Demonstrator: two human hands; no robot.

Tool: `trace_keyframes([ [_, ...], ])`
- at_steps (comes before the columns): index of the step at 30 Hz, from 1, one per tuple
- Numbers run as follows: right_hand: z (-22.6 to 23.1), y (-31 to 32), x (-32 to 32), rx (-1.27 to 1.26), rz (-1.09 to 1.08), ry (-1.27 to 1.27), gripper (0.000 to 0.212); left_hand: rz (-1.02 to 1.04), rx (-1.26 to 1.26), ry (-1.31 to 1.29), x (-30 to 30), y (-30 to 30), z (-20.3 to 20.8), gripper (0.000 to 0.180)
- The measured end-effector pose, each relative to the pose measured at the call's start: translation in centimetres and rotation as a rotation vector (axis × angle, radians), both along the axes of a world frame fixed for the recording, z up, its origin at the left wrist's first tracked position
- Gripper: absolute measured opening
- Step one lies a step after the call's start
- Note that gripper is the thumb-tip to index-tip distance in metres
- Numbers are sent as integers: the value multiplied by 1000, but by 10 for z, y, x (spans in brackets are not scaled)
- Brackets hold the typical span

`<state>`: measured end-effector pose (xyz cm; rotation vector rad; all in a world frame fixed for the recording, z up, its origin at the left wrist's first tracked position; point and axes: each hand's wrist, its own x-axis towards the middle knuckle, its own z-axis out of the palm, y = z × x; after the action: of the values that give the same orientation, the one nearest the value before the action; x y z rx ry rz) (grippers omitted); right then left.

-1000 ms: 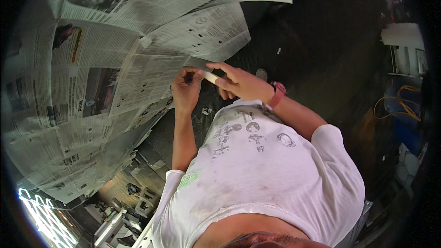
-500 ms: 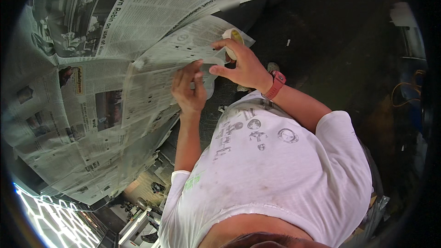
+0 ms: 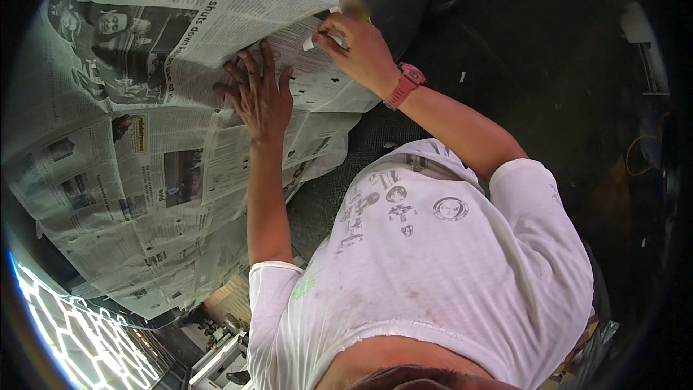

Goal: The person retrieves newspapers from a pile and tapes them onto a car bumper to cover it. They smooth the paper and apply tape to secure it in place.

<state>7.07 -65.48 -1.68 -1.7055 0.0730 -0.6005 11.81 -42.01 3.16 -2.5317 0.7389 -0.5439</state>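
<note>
My left hand point(image 3: 261, 101) lies on a newspaper sheet point(image 3: 137, 173) with its fingers spread, pressing it against the large covered surface beneath. To its right, my right hand point(image 3: 361, 54) is closed near the sheet's upper right edge. A roll of tape point(image 3: 354, 7), pale with a yellowish core and blurred, shows at the far side of its fingers. A short white piece of tape point(image 3: 312, 42) sticks out below the thumb. How the fingers grip the roll is partly hidden. A red watch point(image 3: 408, 83) sits on my right wrist.
Newspaper sheets overlap across the left side, with a loose edge point(image 3: 328, 4) at the upper right. Dark floor point(image 3: 534, 65) lies to the right, with a small white scrap point(image 3: 463, 76) on it. Bright hexagon-patterned lights point(image 3: 79, 332) glow at lower left. An orange cable point(image 3: 635, 155) hangs far right.
My left hand has moved up and left from beside the right hand and now lies flat on the newspaper. My right hand has moved up with the tape, and its fingers have closed.
</note>
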Motion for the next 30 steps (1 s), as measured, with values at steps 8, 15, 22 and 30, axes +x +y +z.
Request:
trace_keyframes([
  [8,-8,5,42,-190,-200,-91,39,16,-53,-16,9,-9,-3,84],
  [15,6,4,88,-368,-369,-276,33,-31,-134,-70,10,-10,-2,72],
  [22,-31,-13,121,-455,-446,-370,35,46,-173,58,6,-22,12,72],
  [30,-88,-68,121,-702,-341,-162,43,-153,-329,-16,-21,-6,6,64],
])
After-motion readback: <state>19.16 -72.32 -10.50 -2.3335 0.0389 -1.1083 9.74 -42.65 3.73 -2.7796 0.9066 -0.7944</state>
